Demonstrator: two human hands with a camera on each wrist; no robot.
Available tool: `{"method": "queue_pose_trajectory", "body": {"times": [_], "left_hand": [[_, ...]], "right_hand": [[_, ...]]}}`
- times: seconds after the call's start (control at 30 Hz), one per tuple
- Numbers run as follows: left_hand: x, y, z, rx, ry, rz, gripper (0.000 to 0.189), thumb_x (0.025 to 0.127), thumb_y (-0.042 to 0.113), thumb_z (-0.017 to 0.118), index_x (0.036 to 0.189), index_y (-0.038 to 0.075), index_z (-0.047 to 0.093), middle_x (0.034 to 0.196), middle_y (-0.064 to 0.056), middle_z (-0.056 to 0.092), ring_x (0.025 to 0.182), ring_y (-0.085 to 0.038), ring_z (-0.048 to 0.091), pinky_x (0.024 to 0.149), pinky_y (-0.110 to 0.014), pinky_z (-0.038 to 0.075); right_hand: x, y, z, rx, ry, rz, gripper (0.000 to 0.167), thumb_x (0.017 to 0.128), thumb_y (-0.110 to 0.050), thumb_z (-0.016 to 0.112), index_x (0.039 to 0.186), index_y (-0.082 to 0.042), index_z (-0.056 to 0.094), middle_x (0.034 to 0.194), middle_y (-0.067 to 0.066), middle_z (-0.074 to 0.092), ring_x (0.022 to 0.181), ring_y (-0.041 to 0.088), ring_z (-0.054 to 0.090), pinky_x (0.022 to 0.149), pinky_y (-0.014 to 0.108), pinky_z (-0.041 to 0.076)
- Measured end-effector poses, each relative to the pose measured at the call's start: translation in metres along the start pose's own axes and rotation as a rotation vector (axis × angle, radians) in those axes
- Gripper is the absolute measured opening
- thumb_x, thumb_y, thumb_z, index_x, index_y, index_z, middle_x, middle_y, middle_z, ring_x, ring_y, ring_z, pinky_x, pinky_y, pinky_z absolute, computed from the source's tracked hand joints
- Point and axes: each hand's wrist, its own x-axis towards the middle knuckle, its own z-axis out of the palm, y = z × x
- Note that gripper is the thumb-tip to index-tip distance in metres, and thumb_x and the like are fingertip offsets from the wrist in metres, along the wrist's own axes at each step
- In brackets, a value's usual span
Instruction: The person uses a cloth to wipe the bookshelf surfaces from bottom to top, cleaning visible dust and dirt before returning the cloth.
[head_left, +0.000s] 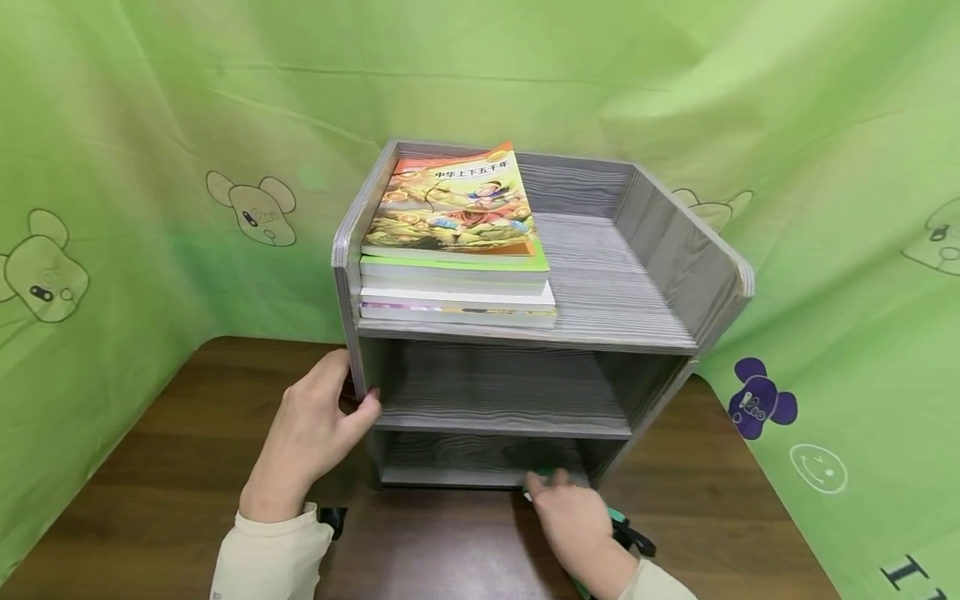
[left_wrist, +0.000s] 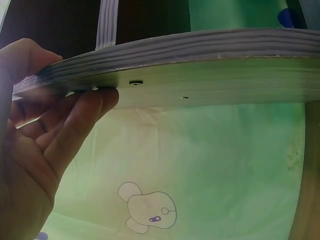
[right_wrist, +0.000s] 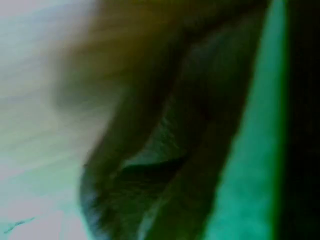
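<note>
A grey wood-grain shelf unit (head_left: 592,258) stands on the table. My left hand (head_left: 313,423) grips the front edge of its left side panel (left_wrist: 210,46), thumb toward the inside and fingers against the outer face. In front of the bottom compartment, toward its right end, is my right hand (head_left: 576,521). It holds a thin green thing (right_wrist: 250,165), mostly covered by the hand in the head view; I cannot tell what kind of thing it is. The right wrist view is dark and blurred, with curled fingers (right_wrist: 170,135) beside the green strip.
Several books lie stacked flat at the left of the top shelf, a colourful picture-covered book (head_left: 457,208) uppermost. Below are a middle compartment (head_left: 502,383) and a bottom compartment (head_left: 450,458). Brown table (head_left: 172,467) surrounds the unit; a green printed curtain (head_left: 300,100) hangs behind.
</note>
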Motion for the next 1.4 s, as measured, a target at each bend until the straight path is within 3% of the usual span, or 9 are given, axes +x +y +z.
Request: {"method": "queue_pose_trajectory", "body": {"times": [0.17, 0.27, 0.4, 0.5, 0.63, 0.77, 1.0, 1.13, 1.4], "left_hand": [[-0.001, -0.004, -0.003, 0.011, 0.002, -0.004, 0.024, 0.077, 0.003, 0.069, 0.099, 0.005, 0.06, 0.084, 0.001, 0.057, 0.066, -0.012, 0.056, 0.056, -0.035, 0.049], [-0.001, -0.005, -0.003, 0.016, -0.003, -0.01, 0.023, 0.077, 0.002, 0.069, 0.098, 0.005, 0.06, 0.082, 0.001, 0.056, 0.065, -0.012, 0.054, 0.055, -0.034, 0.048], [0.0, -0.003, -0.002, 0.014, -0.02, -0.039, 0.024, 0.077, 0.0, 0.07, 0.097, 0.006, 0.06, 0.082, 0.0, 0.055, 0.066, -0.013, 0.053, 0.056, -0.034, 0.047], [0.001, 0.0, -0.002, -0.002, -0.051, -0.078, 0.026, 0.078, 0.0, 0.071, 0.101, 0.005, 0.061, 0.084, 0.0, 0.057, 0.067, -0.013, 0.054, 0.057, -0.035, 0.048], [0.004, 0.003, -0.001, -0.022, -0.095, -0.127, 0.029, 0.08, 0.002, 0.072, 0.108, 0.004, 0.062, 0.09, -0.003, 0.06, 0.071, -0.016, 0.057, 0.06, -0.038, 0.05], [0.004, 0.007, 0.001, -0.02, -0.108, -0.141, 0.026, 0.082, 0.004, 0.071, 0.106, 0.004, 0.06, 0.087, -0.002, 0.057, 0.068, -0.016, 0.056, 0.058, -0.037, 0.049], [0.003, 0.014, 0.004, -0.02, -0.125, -0.143, 0.022, 0.086, 0.007, 0.068, 0.105, 0.004, 0.057, 0.083, 0.001, 0.055, 0.062, -0.012, 0.053, 0.054, -0.033, 0.046], [0.004, 0.013, 0.003, 0.015, -0.084, -0.118, 0.022, 0.083, 0.005, 0.067, 0.103, 0.003, 0.057, 0.082, -0.002, 0.054, 0.06, -0.017, 0.052, 0.054, -0.037, 0.045], [0.001, 0.01, -0.001, 0.05, -0.045, -0.079, 0.023, 0.081, 0.003, 0.068, 0.1, 0.003, 0.056, 0.079, -0.001, 0.052, 0.057, -0.016, 0.049, 0.052, -0.036, 0.043]], "right_hand": [[-0.01, 0.016, 0.011, -0.072, 0.168, 0.036, 0.02, 0.087, 0.008, 0.033, 0.072, -0.006, 0.038, 0.056, 0.012, 0.036, 0.035, 0.017, 0.037, 0.027, 0.035, 0.035], [-0.011, 0.016, 0.014, -0.08, 0.139, 0.052, 0.025, 0.089, 0.009, 0.028, 0.071, -0.006, 0.036, 0.055, 0.013, 0.036, 0.035, 0.015, 0.035, 0.027, 0.035, 0.034], [-0.007, 0.009, 0.01, -0.073, 0.078, 0.079, 0.023, 0.084, 0.009, 0.047, 0.069, -0.006, 0.039, 0.054, 0.014, 0.041, 0.037, 0.016, 0.038, 0.028, 0.038, 0.036], [-0.001, -0.001, 0.002, -0.018, 0.065, 0.058, 0.022, 0.071, 0.001, 0.067, 0.074, -0.006, 0.046, 0.056, 0.013, 0.044, 0.036, 0.017, 0.041, 0.028, 0.039, 0.037], [0.016, -0.029, -0.01, 0.147, 0.091, -0.059, 0.038, 0.062, -0.016, 0.083, 0.09, -0.012, 0.057, 0.062, 0.006, 0.049, 0.037, 0.012, 0.039, 0.029, 0.03, 0.03], [0.045, -0.073, -0.016, 0.22, 0.134, -0.199, 0.039, 0.068, -0.027, 0.086, 0.098, -0.018, 0.062, 0.07, 0.002, 0.055, 0.04, 0.008, 0.037, 0.031, 0.024, 0.023], [0.08, -0.126, 0.002, 0.17, 0.243, -0.338, 0.005, 0.095, -0.019, 0.058, 0.092, -0.016, 0.059, 0.063, 0.0, 0.048, 0.04, 0.009, 0.033, 0.033, 0.023, 0.019], [0.087, -0.133, 0.002, 0.115, 0.18, -0.329, 0.013, 0.096, -0.019, 0.064, 0.09, -0.015, 0.054, 0.062, 0.0, 0.042, 0.041, 0.009, 0.031, 0.034, 0.023, 0.019], [0.083, -0.119, -0.012, -0.005, -0.129, -0.3, 0.019, 0.094, -0.025, 0.073, 0.093, -0.018, 0.056, 0.065, 0.003, 0.046, 0.044, 0.011, 0.039, 0.036, 0.025, 0.035]]}}
